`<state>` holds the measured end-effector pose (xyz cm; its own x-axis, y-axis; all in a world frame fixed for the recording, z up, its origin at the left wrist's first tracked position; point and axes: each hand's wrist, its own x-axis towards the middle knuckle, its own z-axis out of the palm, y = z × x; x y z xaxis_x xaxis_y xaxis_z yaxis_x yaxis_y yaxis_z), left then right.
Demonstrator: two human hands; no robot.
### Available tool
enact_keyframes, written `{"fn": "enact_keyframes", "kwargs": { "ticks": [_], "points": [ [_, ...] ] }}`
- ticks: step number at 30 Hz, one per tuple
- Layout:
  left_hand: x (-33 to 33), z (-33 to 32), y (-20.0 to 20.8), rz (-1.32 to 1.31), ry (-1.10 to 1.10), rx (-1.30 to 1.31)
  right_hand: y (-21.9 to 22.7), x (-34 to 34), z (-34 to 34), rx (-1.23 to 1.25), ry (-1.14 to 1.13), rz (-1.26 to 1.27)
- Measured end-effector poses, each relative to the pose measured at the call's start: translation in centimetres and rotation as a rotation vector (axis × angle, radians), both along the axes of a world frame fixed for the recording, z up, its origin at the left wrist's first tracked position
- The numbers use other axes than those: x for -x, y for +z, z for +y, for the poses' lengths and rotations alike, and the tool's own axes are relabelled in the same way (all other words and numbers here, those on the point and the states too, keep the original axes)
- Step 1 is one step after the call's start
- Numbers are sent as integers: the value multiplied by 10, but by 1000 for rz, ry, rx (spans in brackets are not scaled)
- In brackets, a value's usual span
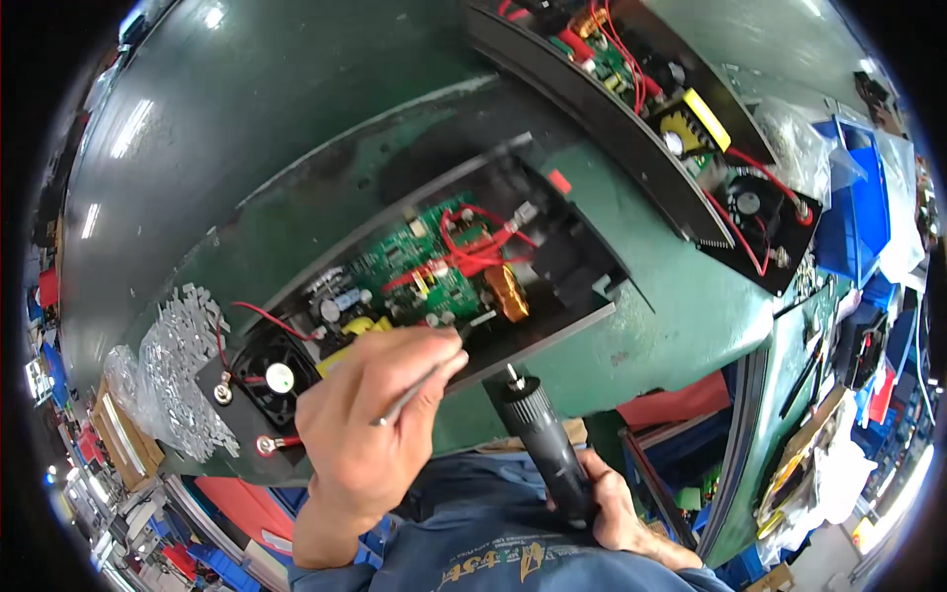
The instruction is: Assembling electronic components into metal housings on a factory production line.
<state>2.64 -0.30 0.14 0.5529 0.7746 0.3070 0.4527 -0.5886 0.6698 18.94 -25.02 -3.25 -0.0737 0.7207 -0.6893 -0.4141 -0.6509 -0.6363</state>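
My left hand (pixel 370 405) is over the near edge of an open black metal case (pixel 552 331), its fingers closed in a pinch on a slim metal tool (pixel 400 400). The hand hides much of this tool, so its exact kind does not show. Inside the case lies a green circuit board (pixel 400 252) with red wires (pixel 473 257) and a copper coil (pixel 508 294). My right hand (pixel 614 503) is wrapped round a black electric screwdriver (pixel 543 444); its bit points up beside the case's near wall. A fan (pixel 266 375) on an end plate sits at the case's left.
A second open case (pixel 592 118) with its own board and fan plate stands at the far right. At the left, many small silvery metal pieces (pixel 187 375) lie in a clear bag. Blue bins (pixel 853 212) stand at the right. The green bench (pixel 691 326) ends just in front of me.
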Motion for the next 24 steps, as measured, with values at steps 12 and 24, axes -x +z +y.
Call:
{"fn": "enact_keyframes", "kwargs": {
  "ticks": [12,24],
  "points": [
    [2,6,6,-29,-37,133,-2,1,12,70,-55,144],
    [6,5,10,0,-53,132,-8,-1,9,9,-58,161]
  ]
}}
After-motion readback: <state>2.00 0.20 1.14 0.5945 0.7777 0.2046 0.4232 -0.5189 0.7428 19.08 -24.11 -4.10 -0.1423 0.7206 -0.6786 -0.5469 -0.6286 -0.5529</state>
